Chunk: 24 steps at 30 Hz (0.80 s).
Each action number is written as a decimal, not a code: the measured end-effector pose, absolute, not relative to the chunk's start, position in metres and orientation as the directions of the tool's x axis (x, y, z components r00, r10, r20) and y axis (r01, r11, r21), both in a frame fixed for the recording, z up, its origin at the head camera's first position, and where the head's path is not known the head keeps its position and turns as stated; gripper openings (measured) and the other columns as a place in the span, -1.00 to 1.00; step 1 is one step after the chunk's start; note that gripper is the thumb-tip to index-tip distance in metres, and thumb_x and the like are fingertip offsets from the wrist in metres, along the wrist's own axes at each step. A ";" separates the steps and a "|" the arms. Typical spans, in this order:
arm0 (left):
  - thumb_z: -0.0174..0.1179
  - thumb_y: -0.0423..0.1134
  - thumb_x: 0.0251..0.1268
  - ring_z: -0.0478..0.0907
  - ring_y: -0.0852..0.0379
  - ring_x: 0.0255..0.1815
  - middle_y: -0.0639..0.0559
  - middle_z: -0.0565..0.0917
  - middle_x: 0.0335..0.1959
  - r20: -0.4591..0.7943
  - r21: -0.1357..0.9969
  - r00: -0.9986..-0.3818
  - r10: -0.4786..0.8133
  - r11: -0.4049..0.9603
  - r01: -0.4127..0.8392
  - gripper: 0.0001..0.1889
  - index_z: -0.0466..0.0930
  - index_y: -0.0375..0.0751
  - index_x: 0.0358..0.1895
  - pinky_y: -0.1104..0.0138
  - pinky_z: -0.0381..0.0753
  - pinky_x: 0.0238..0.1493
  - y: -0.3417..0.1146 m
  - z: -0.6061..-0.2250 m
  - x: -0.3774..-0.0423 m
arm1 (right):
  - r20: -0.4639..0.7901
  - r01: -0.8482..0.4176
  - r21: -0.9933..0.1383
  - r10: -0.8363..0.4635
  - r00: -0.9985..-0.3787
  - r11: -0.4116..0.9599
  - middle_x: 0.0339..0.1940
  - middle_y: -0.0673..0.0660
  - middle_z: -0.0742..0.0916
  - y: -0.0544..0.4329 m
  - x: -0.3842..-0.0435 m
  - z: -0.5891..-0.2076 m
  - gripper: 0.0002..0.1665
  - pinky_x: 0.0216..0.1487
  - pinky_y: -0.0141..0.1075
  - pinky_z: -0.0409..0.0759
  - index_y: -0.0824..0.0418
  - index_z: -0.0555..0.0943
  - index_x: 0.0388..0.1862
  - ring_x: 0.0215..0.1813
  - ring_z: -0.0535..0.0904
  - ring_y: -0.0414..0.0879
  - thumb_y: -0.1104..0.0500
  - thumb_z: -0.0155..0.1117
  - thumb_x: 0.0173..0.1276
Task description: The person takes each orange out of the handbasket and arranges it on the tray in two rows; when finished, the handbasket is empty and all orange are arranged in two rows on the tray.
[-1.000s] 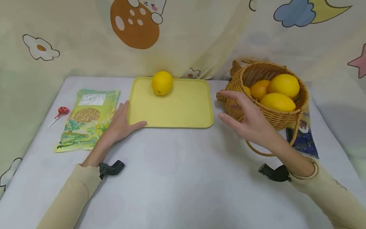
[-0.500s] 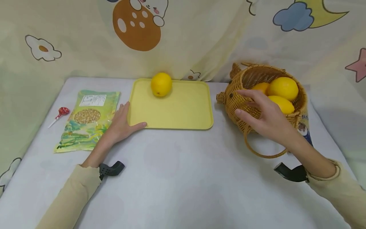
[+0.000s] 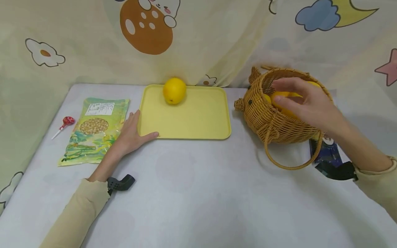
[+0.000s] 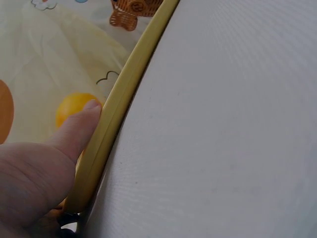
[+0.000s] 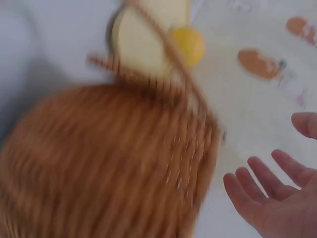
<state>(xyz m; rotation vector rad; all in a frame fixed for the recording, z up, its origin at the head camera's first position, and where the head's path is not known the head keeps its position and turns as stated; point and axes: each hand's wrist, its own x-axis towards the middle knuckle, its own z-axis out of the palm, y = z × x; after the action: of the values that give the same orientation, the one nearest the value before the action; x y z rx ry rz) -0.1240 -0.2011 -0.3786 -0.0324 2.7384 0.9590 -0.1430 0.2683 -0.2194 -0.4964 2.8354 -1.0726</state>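
Observation:
My left hand (image 3: 131,136) lies at the left front corner of a yellow tray (image 3: 198,117), fingers straight along its side. Its thumb (image 4: 81,129) touches the front rim in the left wrist view. A round yellow-orange citrus fruit (image 3: 174,90) sits near the back of the tray. Over the mouth of a pig-shaped wicker basket (image 3: 279,132) hovers my right hand (image 3: 310,103), fingers slightly bent and apart, holding nothing. It partly hides the yellow and orange fruits (image 3: 283,94) inside. The right wrist view is blurred and shows the basket's outer wall (image 5: 114,163).
A green-yellow bag of corn kernels (image 3: 94,131) lies left of the tray, with a red lollipop (image 3: 67,121) beside it. Behind the basket's handle (image 3: 294,168) lies a dark blue packet (image 3: 327,153). A patterned curtain (image 3: 211,41) hangs along the table's back edge.
My right hand has moved from the basket's left front side to the right and up, over its opening. My left hand, the tray and the fruit on it have stayed put.

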 end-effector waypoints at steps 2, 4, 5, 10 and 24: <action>0.20 0.36 0.12 -0.44 -0.24 0.61 -0.24 -0.40 0.59 -0.229 0.613 -0.972 0.058 0.784 -0.098 0.25 -0.48 -0.20 0.55 -0.25 -0.26 0.52 -0.201 -0.378 -0.124 | -0.002 -0.230 -0.620 -0.295 -0.956 0.750 0.30 0.03 0.51 0.280 -0.158 -0.213 -0.42 0.29 -0.52 0.41 0.03 0.39 0.40 0.25 0.41 -0.26 -0.04 0.16 0.44; 0.20 0.35 0.13 -0.45 -0.24 0.61 -0.24 -0.38 0.59 -0.225 0.612 -0.972 0.060 0.785 -0.093 0.25 -0.48 -0.21 0.55 -0.25 -0.26 0.52 -0.201 -0.377 -0.123 | -0.050 -0.201 -0.579 -0.280 -0.959 0.790 0.30 -0.01 0.52 0.295 -0.176 -0.209 -0.40 0.47 -0.18 0.31 0.01 0.36 0.42 0.34 0.33 -0.11 -0.09 0.13 0.45; 0.20 0.35 0.14 -0.45 -0.24 0.61 -0.25 -0.38 0.59 -0.222 0.612 -0.973 0.062 0.786 -0.090 0.24 -0.48 -0.22 0.55 -0.25 -0.26 0.52 -0.202 -0.377 -0.124 | -0.076 -0.192 -0.558 -0.280 -0.957 0.807 0.26 -0.06 0.53 0.302 -0.186 -0.206 -0.39 0.50 0.03 0.22 0.01 0.35 0.43 0.39 0.29 -0.02 -0.10 0.11 0.45; 0.19 0.36 0.13 -0.45 -0.24 0.61 -0.24 -0.38 0.59 -0.228 0.607 -0.972 0.058 0.789 -0.095 0.25 -0.48 -0.21 0.55 -0.26 -0.26 0.52 -0.202 -0.378 -0.124 | -0.212 -0.230 -0.472 -0.363 -0.907 0.851 0.38 0.12 0.44 0.336 -0.228 -0.201 -0.36 0.41 0.42 -0.03 0.07 0.27 0.47 0.43 0.15 0.19 -0.06 0.06 0.49; 0.19 0.37 0.12 -0.43 -0.24 0.61 -0.24 -0.39 0.59 -0.227 0.608 -0.972 0.054 0.788 -0.098 0.25 -0.48 -0.20 0.55 -0.26 -0.25 0.52 -0.201 -0.379 -0.124 | -0.547 -0.365 -0.272 -0.455 -0.703 0.890 0.45 0.43 0.34 0.341 -0.277 -0.200 -0.27 0.28 0.42 0.22 0.27 0.19 0.48 0.42 0.22 0.40 -0.13 -0.07 0.52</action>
<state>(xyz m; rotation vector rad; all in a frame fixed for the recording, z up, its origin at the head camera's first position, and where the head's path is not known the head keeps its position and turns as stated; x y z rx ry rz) -0.1237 -0.2014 -0.3790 -0.0348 2.7470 0.9521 -0.2773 0.3415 -0.2003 -0.5869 2.4243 -0.1892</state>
